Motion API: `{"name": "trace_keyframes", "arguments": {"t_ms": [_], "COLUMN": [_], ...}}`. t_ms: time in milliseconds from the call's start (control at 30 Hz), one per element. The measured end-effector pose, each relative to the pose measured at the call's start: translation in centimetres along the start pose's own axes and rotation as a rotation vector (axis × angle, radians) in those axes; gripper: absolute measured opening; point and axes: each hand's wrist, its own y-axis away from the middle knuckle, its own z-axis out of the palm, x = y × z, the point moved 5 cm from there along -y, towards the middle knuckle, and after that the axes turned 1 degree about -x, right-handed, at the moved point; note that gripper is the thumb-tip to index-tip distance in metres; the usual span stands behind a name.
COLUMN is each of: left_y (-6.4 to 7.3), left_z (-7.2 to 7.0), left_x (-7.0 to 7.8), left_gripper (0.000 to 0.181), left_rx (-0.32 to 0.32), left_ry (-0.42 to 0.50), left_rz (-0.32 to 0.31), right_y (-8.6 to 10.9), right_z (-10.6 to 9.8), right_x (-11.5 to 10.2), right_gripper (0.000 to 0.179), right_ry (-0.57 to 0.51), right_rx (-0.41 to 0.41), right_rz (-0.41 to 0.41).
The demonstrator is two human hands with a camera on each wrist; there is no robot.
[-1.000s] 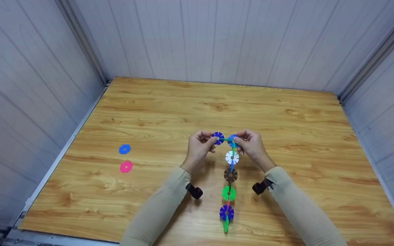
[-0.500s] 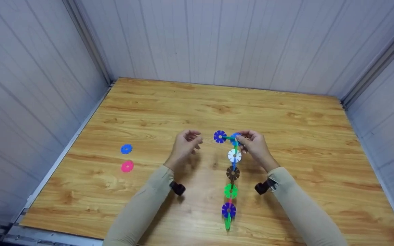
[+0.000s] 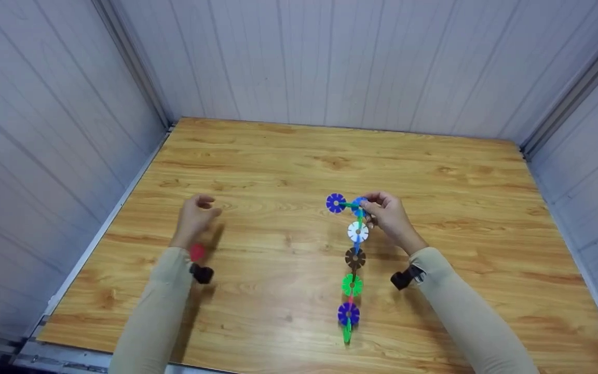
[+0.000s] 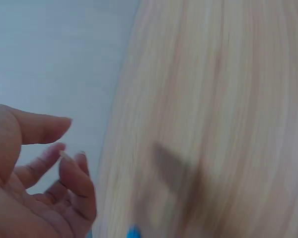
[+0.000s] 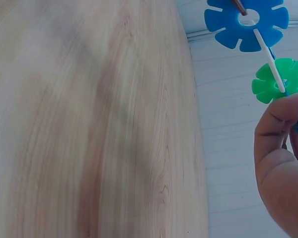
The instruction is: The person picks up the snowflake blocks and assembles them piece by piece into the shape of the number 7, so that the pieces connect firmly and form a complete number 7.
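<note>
My right hand [image 3: 390, 221] pinches a light blue slotted plastic disc [image 3: 357, 206] at the bend of a chain of interlocked discs. From there a green edge-on disc leads left to a dark blue disc [image 3: 336, 203]. Toward me the chain runs through a white disc [image 3: 358, 231], a brown one, a green disc [image 3: 352, 285] and another dark blue one. In the right wrist view, thumb and fingers meet just beside a green disc [image 5: 273, 82]. My left hand [image 3: 195, 221] hovers at the left with bent, parted fingers and nothing between them. A loose pink disc [image 3: 197, 252] shows partly behind its wrist.
A sliver of blue [image 4: 133, 232] shows at the bottom of the left wrist view, under the left hand. The wooden table [image 3: 278, 166] is bounded by pale panel walls [image 3: 299, 62] at the back and both sides.
My left hand has let go of the dark blue disc and moved left over the loose discs, covering the blue one. The right hand keeps its pinch on the chain, nearly in place.
</note>
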Motion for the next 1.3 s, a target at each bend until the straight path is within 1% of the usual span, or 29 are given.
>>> {"name": "trace_keyframes", "arguments": {"t_ms": [67,133,200,233,300,400,467,533,633,700,767,833,900,967,1100,1200,1300], "left_y": [0.0,0.2,0.5,0.7,0.9,0.8,0.6,0.4,0.3,0.2,0.1,0.0,-0.1,-0.2,-0.3,-0.4,-0.6], "left_z": [-1.7,-3.0,-3.8,-4.0,-3.9,-3.6,-3.4,-3.3,-3.1,-2.8,-2.5,-2.1,-1.7,-1.2,-0.3,0.4,1.4], "left_x": [-1.2,-2.1,-2.7,-2.9,-3.2,-3.7,-3.9,-3.9,-3.7,-3.6,-3.4,-3.2,-2.9,-2.6,-2.2,-1.8,-1.2], "left_gripper": [0.053,0.060,0.066,0.068,0.069,0.060,0.052,0.046,0.041,0.040,0.041,0.044,0.048,0.050,0.047,0.044,0.037], "left_rx": [-0.032,-0.067,-0.090,-0.097,-0.093,-0.035,0.004,0.024,0.014,-0.001,-0.014,-0.026,-0.035,-0.045,-0.053,-0.052,-0.061], "left_ry": [-0.083,-0.171,-0.286,-0.325,-0.372,-0.423,-0.427,-0.425,-0.403,-0.383,-0.359,-0.349,-0.344,-0.358,-0.371,-0.370,-0.362], "left_rz": [-0.076,-0.134,-0.147,-0.148,-0.149,-0.146,-0.153,-0.161,-0.175,-0.180,-0.181,-0.170,-0.160,-0.142,-0.135,-0.113,-0.060], "right_y": [0.0,-0.1,-0.2,-0.3,-0.4,-0.4,-0.4,-0.4,-0.5,-0.5,-0.5,-0.4,-0.4,-0.3,-0.3,-0.3,-0.3], "right_z": [0.0,-0.1,-0.2,-0.3,-0.4,-0.6,-0.6,-0.5,-0.6,-0.5,-0.5,-0.3,-0.1,0.0,0.2,0.4,0.4], "right_x": [0.0,0.1,0.1,0.1,0.1,0.0,0.0,-0.1,-0.2,-0.3,-0.4,-0.5,-0.6,-0.6,-0.5,-0.5,-0.6], "right_gripper": [0.015,0.014,0.015,0.015,0.015,0.016,0.016,0.016,0.016,0.016,0.016,0.015,0.013,0.012,0.016,0.021,0.021], "right_ry": [-0.004,-0.016,-0.023,-0.023,-0.026,-0.014,-0.018,-0.015,0.001,0.029,0.035,0.023,-0.017,-0.063,-0.133,-0.132,-0.109], "right_rx": [-0.003,0.002,0.011,0.018,0.030,0.031,0.029,0.034,0.052,0.053,0.049,0.043,0.033,0.026,0.002,-0.004,0.006], "right_rz": [0.015,0.028,0.036,0.037,0.036,0.033,0.032,0.028,0.003,-0.022,-0.048,-0.064,-0.071,-0.074,-0.076,-0.087,-0.096]}}
